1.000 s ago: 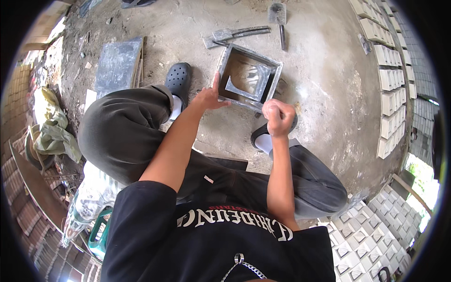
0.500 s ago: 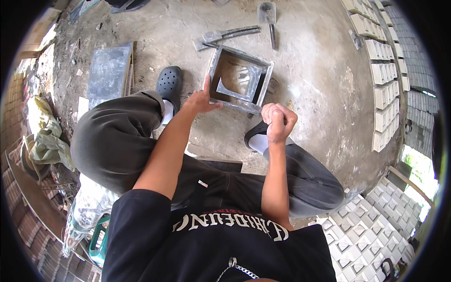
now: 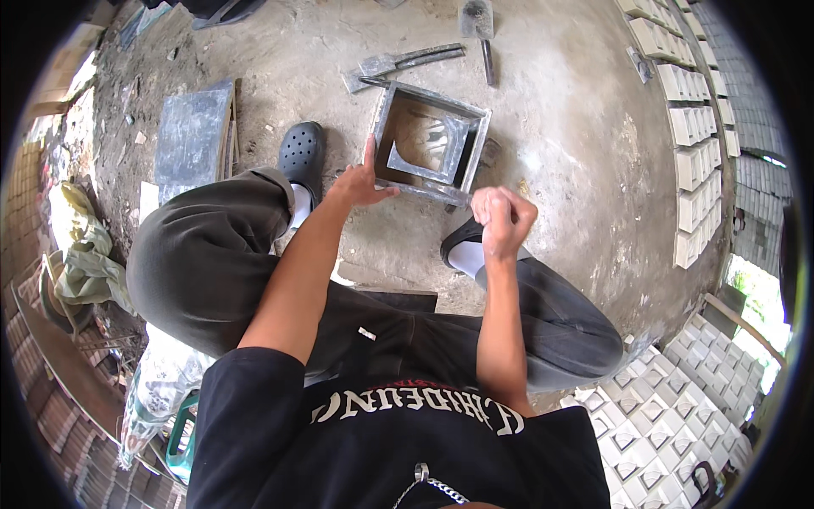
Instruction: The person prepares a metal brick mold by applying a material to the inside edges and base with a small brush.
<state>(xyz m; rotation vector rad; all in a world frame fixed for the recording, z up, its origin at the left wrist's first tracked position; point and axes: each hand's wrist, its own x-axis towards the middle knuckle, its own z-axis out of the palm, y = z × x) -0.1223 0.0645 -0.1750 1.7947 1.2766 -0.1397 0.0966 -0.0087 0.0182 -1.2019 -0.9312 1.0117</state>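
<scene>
1. Box frame (image 3: 424, 192): upper ctr of pic, prob. for easy reach.
2. L hand (image 3: 356, 183): spread, thumb + index on its lower-left corner, prob. steadying.
3. R hand (image 3: 504, 217): curled, blurry, nr lower-right corner; can't tell if holding anything.

A blotchy grey concrete floor (image 3: 585, 212) meets ridged grey stacks (image 3: 755, 110); bright white-green daylight (image 3: 753, 293) shows at right.

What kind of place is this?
Probably a workshop for making things: rows of matching pale blocks stand on the right, and a square frame and a flat-bladed tool lie on the rough floor.
</scene>
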